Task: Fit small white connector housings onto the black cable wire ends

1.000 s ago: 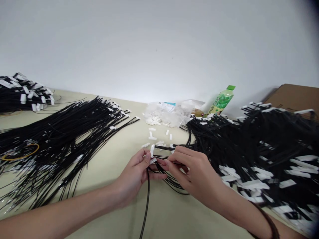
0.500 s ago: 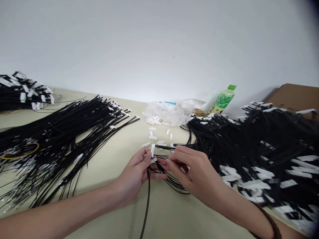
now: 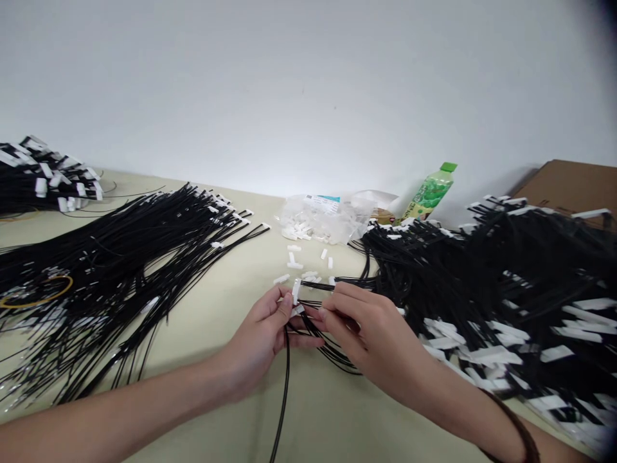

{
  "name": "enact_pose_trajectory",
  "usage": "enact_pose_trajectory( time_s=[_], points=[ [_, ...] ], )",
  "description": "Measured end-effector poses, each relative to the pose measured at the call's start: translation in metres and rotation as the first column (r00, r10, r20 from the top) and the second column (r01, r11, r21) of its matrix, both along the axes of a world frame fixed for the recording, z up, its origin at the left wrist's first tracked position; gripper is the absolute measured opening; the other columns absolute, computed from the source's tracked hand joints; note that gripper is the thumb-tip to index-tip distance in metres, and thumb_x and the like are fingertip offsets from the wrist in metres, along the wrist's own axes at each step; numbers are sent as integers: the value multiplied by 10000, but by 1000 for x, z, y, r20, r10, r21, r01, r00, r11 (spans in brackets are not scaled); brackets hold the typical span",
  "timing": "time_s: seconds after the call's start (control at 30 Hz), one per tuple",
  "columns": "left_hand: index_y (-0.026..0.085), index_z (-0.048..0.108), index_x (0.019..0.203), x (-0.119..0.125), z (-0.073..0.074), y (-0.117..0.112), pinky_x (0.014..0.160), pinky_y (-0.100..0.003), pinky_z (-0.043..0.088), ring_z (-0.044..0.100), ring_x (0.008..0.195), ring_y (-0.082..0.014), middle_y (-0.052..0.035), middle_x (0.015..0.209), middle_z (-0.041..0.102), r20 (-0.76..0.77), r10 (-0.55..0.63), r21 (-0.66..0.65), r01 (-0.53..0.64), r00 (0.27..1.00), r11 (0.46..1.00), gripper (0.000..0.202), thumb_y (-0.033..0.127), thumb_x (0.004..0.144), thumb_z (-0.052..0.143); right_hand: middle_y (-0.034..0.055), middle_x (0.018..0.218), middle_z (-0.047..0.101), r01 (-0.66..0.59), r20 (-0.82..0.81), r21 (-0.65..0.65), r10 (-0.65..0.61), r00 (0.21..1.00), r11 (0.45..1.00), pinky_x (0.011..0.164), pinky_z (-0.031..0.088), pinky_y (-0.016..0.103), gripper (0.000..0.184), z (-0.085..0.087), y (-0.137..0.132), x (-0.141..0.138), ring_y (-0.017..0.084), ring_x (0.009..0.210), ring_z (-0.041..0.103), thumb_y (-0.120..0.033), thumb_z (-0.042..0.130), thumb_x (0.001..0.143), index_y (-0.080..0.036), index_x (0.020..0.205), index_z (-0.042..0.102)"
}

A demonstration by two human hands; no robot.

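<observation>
My left hand (image 3: 270,325) pinches a small white connector (image 3: 295,291) between thumb and forefinger. Several thin black wires (image 3: 315,285) run out of that connector to the right. Just below it, a second pale connector (image 3: 297,310) with more black wires shows against my fingers. My right hand (image 3: 369,321) is closed, thumb and fingertips pinched on thin black wire close to the connector. Exactly which wire it grips is hidden by the fingers. A black cable (image 3: 284,399) hangs from my left hand toward the front edge of the view.
Loose white connectors (image 3: 294,262) lie beyond my hands, before a clear plastic bag (image 3: 322,218) of them. Black cable bundles (image 3: 120,244) spread at left, others (image 3: 434,270) at right. A green bottle (image 3: 430,193) leans by the wall, left of a cardboard box (image 3: 569,186).
My right hand has shifted slightly left, nearer the connector. My left hand keeps its pinch in nearly the same place.
</observation>
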State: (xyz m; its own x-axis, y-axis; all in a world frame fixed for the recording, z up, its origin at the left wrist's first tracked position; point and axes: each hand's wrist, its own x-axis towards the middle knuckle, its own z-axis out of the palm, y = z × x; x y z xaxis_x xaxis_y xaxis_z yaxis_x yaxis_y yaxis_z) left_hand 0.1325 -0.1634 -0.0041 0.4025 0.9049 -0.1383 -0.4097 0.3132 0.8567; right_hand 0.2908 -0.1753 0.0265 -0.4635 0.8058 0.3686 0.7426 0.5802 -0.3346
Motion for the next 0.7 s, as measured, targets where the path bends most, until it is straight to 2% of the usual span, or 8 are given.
enact_pose_trajectory(
  time_s=[0.17,0.33,0.43,0.5,0.57,0.63,0.7],
  points=[
    [170,495,830,0,-1,-1,691,-347,517,594,812,-182,-61,851,623,-22,-26,26,27,999,999,146,312,830,461,11,669,473,-13,-14,1,13,1000,1000,532,322,219,255,2,-2,-2,106,576,431,-192,395,882,-157,645,481],
    [172,492,800,0,1,-2,715,-357,501,587,815,-183,-50,818,621,-7,-14,0,14,1000,1000,152,323,811,495,10,664,476,-49,-11,19,49,999,999,529,341,213,261,-1,1,-1,100,567,440,-175,392,887,-152,648,495],
    [165,518,815,0,2,-1,711,-339,492,586,799,-174,-51,832,619,37,-4,-33,5,999,999,135,300,804,512,29,705,505,-54,12,153,53,999,987,577,376,228,229,-4,3,0,115,613,460,-172,392,896,-147,730,548],
    [158,538,815,0,3,0,689,-297,486,579,760,-150,-39,800,611,62,32,-66,-28,998,997,100,254,809,511,61,804,543,-87,72,323,67,995,942,683,400,280,181,-6,2,0,158,751,485,-159,404,892,-140,836,576],
    [152,553,794,0,3,1,656,-238,471,566,700,-116,-20,742,599,76,81,-106,-73,994,992,71,212,806,516,76,905,560,-192,170,438,128,977,878,800,376,362,174,-7,-1,-2,210,916,461,-131,408,885,-138,900,581],
    [148,561,759,0,3,2,622,-195,450,551,640,-93,-4,685,582,74,113,-144,-101,991,984,68,197,796,531,58,918,570,-320,247,458,227,942,830,872,338,410,190,-9,-5,-6,221,985,436,-104,403,883,-135,865,590],
    [148,561,733,0,4,3,617,-188,440,548,617,-89,-3,664,580,69,117,-171,-104,991,980,87,205,794,535,33,868,577,-403,279,432,306,910,807,918,317,415,219,-11,-8,-9,195,957,451,-78,402,878,-126,777,590]
  ],
)
